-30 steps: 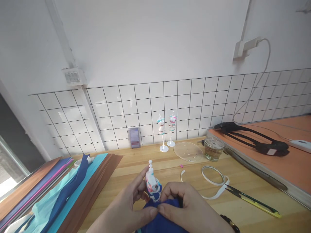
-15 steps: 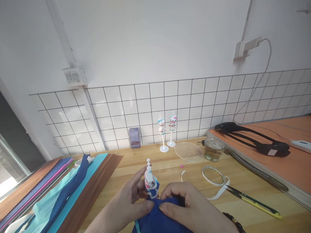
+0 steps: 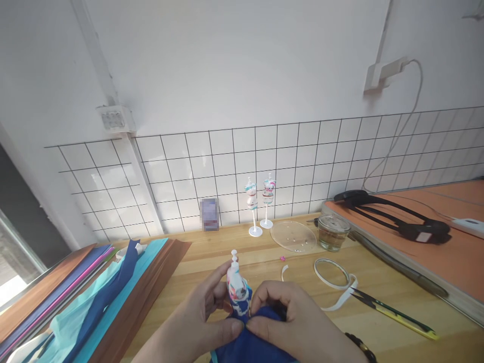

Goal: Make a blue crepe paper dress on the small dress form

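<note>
Low in the middle, a miniature dress form [image 3: 237, 281] with a white neck knob and a colourful patterned torso leans slightly left. Blue fabric [image 3: 251, 347] with a light blue edge wraps around its lower part. My left hand [image 3: 202, 320] is closed around the form's left side, its fingers behind it and its thumb pressing the fabric at the front. On the other side, my right hand [image 3: 289, 320] pinches the blue fabric between thumb and fingers, close to the left thumb. The form's stand is hidden by fabric and hands.
Two dress forms [image 3: 251, 195] stand by the gridded wall. Near them are a clear round plate [image 3: 293, 244] with tiny bits, a glass jar [image 3: 334, 233] and a tape roll [image 3: 331, 260]. Yellow-black scissors [image 3: 397, 315] lie right; layered fabric sheets [image 3: 151, 282] lie left.
The dress form has shifted slightly right and down. Both thumbs have moved a little to meet at the blue fabric, which is gathered tighter at the form's front.
</note>
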Motion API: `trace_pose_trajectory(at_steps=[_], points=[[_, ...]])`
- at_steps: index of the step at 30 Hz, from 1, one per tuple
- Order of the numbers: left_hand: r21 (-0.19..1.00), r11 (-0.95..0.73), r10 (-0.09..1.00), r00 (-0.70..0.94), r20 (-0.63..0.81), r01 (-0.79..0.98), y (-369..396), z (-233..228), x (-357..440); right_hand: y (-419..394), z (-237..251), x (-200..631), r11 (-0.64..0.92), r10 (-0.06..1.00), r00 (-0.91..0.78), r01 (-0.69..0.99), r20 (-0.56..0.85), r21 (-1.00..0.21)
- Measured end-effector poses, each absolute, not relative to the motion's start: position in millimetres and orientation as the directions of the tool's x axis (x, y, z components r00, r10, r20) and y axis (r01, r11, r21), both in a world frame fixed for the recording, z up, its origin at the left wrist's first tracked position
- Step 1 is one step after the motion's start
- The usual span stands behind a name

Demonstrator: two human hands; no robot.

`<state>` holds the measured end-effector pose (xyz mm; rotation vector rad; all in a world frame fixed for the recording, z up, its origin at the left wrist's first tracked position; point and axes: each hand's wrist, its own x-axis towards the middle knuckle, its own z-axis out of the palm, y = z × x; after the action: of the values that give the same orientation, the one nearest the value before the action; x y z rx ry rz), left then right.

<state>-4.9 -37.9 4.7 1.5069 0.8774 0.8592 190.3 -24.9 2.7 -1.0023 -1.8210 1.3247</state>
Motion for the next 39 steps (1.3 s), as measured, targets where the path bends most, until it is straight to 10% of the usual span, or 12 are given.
trace_pose_trajectory(at_steps=[17,22,26,30,34,39], points=[[0.919,-0.137,0.977,0.202,0.064,0.371,-46.4,14.9,8.2,-23.7,-2.7,185.4,0.113,0.865,-0.5,0.105,0.046,-0.988],[0.9,-0.168,0.97,0.231,0.078,0.401,-45.0,23.3,8.3,-26.5,-0.1,188.1,0.302,0.885,-0.422,0.2,0.196,-0.932],[0.923,-0.137,0.976,0.208,0.064,0.359,-39.0,19.8,2.4,-29.3,4.5,194.2,0.64,0.738,-0.435,0.205,0.517,-0.741],[0.962,-0.098,0.99,0.123,0.068,0.256,-34.2,12.7,-0.1,-29.3,2.0,194.1,0.916,0.399,-0.53,0.264,0.749,-0.301],[0.97,-0.094,0.995,0.038,0.088,0.223,-31.7,9.1,1.8,-26.2,-6.3,185.3,0.92,0.149,-0.545,0.383,0.825,0.087],[0.968,-0.086,0.996,0.025,0.083,0.234,-29.9,9.6,3.0,-24.4,-9.0,179.1,0.888,0.077,-0.565,0.413,0.821,0.202]])
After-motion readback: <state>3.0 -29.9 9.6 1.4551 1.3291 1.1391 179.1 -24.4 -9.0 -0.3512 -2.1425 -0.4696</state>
